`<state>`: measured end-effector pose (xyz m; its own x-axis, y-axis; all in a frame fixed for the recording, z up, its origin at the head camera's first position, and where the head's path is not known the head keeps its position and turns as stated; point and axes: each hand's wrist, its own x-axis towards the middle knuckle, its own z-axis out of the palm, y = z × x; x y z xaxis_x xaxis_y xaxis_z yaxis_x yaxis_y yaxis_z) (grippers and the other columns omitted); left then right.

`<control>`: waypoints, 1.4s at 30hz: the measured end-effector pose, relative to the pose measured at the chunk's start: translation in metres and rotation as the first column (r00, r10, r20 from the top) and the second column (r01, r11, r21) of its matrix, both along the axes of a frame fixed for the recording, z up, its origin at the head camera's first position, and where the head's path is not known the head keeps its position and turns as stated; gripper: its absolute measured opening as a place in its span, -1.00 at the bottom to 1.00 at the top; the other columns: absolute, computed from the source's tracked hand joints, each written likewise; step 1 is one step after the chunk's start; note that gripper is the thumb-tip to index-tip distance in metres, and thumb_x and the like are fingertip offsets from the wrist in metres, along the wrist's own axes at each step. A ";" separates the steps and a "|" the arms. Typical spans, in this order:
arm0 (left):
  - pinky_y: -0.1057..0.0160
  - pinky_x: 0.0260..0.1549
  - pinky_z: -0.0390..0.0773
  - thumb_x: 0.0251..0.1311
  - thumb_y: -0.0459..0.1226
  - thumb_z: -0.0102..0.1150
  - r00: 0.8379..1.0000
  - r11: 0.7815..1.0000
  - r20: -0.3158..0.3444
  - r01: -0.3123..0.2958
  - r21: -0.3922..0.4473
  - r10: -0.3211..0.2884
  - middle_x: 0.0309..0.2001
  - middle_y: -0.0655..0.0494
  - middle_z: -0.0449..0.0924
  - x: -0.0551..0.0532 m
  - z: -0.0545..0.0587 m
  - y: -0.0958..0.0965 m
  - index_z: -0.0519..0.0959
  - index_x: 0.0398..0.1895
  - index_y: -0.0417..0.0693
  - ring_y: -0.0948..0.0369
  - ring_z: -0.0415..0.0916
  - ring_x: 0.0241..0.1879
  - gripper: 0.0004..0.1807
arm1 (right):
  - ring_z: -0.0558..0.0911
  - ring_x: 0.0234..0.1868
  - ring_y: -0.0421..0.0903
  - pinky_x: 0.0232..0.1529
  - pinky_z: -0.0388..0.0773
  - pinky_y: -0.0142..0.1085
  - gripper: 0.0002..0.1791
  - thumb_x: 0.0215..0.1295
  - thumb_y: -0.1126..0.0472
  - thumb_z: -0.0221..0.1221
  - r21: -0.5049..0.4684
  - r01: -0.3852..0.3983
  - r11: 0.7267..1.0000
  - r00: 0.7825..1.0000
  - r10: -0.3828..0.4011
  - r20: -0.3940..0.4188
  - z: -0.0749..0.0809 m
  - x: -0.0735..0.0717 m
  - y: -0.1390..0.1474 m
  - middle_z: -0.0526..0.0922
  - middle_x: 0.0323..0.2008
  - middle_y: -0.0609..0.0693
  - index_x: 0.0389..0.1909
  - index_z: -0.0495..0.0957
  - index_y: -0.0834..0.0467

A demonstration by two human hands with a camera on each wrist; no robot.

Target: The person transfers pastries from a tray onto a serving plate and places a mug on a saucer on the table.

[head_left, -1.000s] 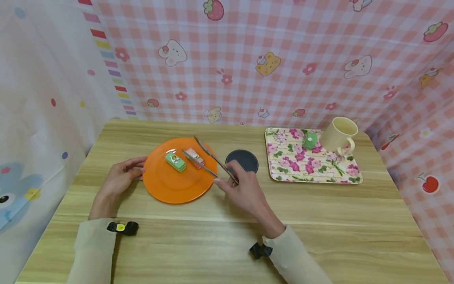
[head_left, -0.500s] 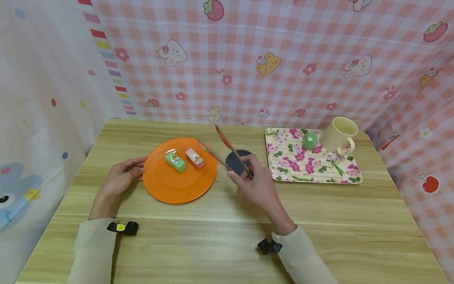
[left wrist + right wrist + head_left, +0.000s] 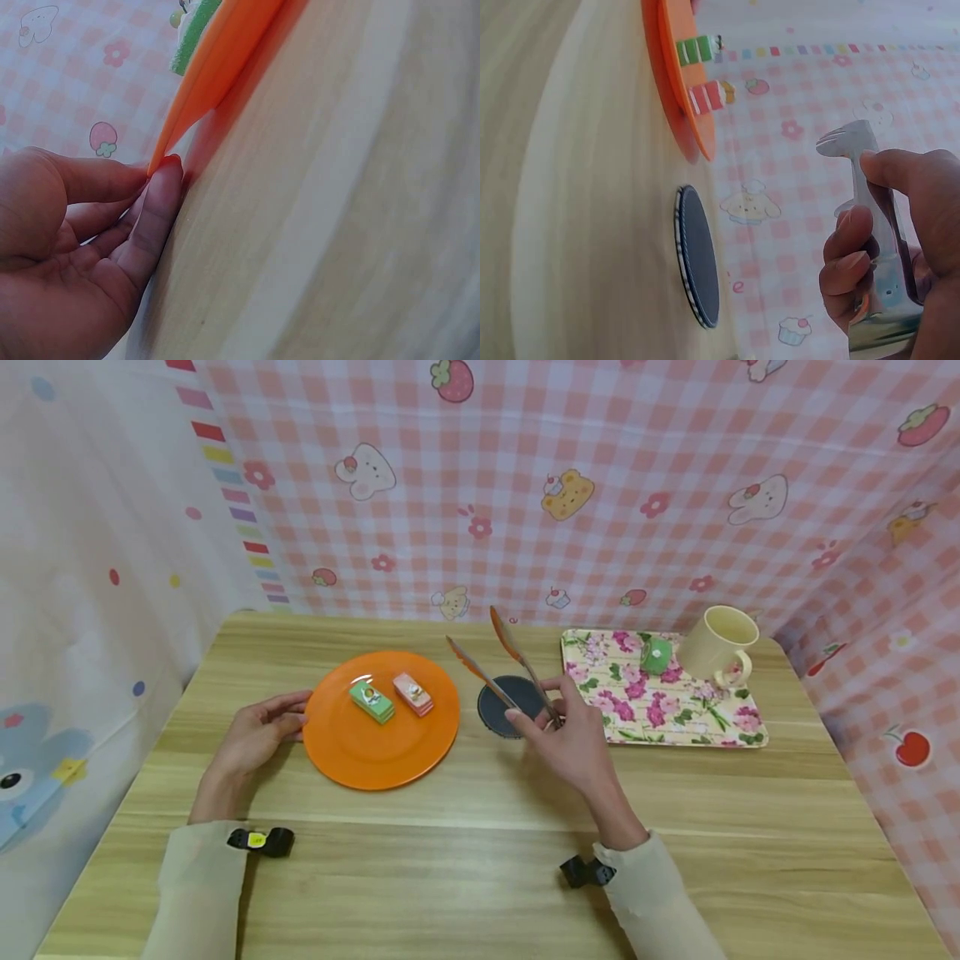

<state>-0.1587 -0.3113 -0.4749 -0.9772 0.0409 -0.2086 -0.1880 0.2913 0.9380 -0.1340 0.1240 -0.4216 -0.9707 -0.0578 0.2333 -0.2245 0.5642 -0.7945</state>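
Note:
In the left wrist view my left hand [image 3: 82, 225] pinches the rim of an orange plate [image 3: 375, 760] between thumb and fingers. Two toy cake slices lie on that plate: a green one [image 3: 372, 702] and a pink one [image 3: 413, 693], side by side. My right hand [image 3: 573, 747] grips metal tongs [image 3: 507, 639], their arms spread apart with nothing between the tips. The tongs point away from me, overlapping the dark round coaster [image 3: 699, 255] in the head view. My right thumb and fingers press opposite arms of the tongs in the right wrist view.
A floral tray [image 3: 600, 727] stands at the back right. On it are a cream mug [image 3: 701, 647] and a small green roll-shaped piece [image 3: 656, 657]. Checked cloth [image 3: 495, 485] hangs behind the wooden table [image 3: 420, 877]; a white patterned curtain [image 3: 90, 527] hangs on the left.
My right hand has drawn the tongs rightward, away from the pink cake slice and off the plate, to over the coaster. The slice stays on the plate; the left hand has not moved.

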 end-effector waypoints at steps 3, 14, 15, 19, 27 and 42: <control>0.39 -0.10 0.74 0.52 -0.33 0.03 1.000 1.000 -0.003 -0.002 -0.004 0.002 0.05 0.19 0.57 0.000 0.000 0.000 0.34 0.48 -0.27 0.43 0.65 -0.14 -0.48 | 0.51 -0.68 -0.17 -0.62 0.36 -0.39 -0.41 0.22 -0.04 0.45 -0.001 0.034 0.999 0.999 -0.034 0.000 0.001 -0.002 0.006 0.67 -0.57 0.05 0.14 0.47 0.13; 0.40 -0.10 0.74 0.53 -0.34 0.01 1.000 1.000 0.002 0.000 0.002 0.000 0.03 0.22 0.57 0.000 0.001 0.000 0.32 0.49 -0.27 0.43 0.65 -0.14 -0.48 | 0.52 -0.68 -0.14 -0.62 0.36 -0.37 -0.40 0.26 -0.08 0.41 0.008 0.142 0.990 0.990 -0.142 -0.010 0.006 -0.005 0.029 0.67 -0.54 0.07 0.16 0.46 0.16; 0.40 -0.10 0.74 0.53 -0.33 0.01 1.000 1.000 0.003 -0.001 0.009 0.000 0.03 0.23 0.57 0.000 0.001 0.000 0.32 0.49 -0.28 0.43 0.65 -0.14 -0.47 | 0.52 -0.68 -0.14 -0.62 0.36 -0.36 -0.40 0.27 -0.09 0.40 0.005 0.149 0.989 0.989 -0.149 -0.005 0.007 -0.005 0.032 0.67 -0.54 0.08 0.16 0.45 0.16; 0.40 -0.10 0.74 0.52 -0.34 0.02 1.000 1.000 0.007 -0.003 0.031 0.003 0.00 0.27 0.58 -0.001 0.000 0.001 0.31 0.50 -0.30 0.43 0.64 -0.14 -0.46 | 0.53 -0.67 -0.13 -0.62 0.38 -0.32 -0.37 0.28 -0.15 0.37 0.018 0.192 0.981 0.980 -0.193 0.040 0.010 -0.006 0.042 0.68 -0.51 0.06 0.19 0.43 0.12; 0.40 -0.12 0.74 0.51 -0.36 0.03 1.000 0.999 0.008 -0.010 0.035 0.010 -0.02 0.29 0.60 -0.002 -0.002 0.000 0.31 0.50 -0.30 0.42 0.65 -0.15 -0.46 | 0.53 -0.61 -0.08 -0.58 0.42 -0.29 -0.32 0.26 -0.23 0.35 0.045 0.241 0.969 0.967 -0.244 0.074 0.011 -0.008 0.055 0.67 -0.49 0.05 0.21 0.42 0.11; 0.40 -0.13 0.74 0.51 -0.35 0.03 1.000 0.999 -0.011 0.002 0.045 -0.002 -0.04 0.35 0.61 -0.001 -0.002 -0.001 0.29 0.50 -0.34 0.43 0.66 -0.16 -0.45 | 0.65 -0.66 -0.11 -0.67 0.51 -0.30 -0.22 0.26 -0.29 0.32 0.001 0.284 0.959 0.948 -0.281 0.152 0.015 -0.008 0.085 0.70 -0.42 0.07 0.31 0.38 0.13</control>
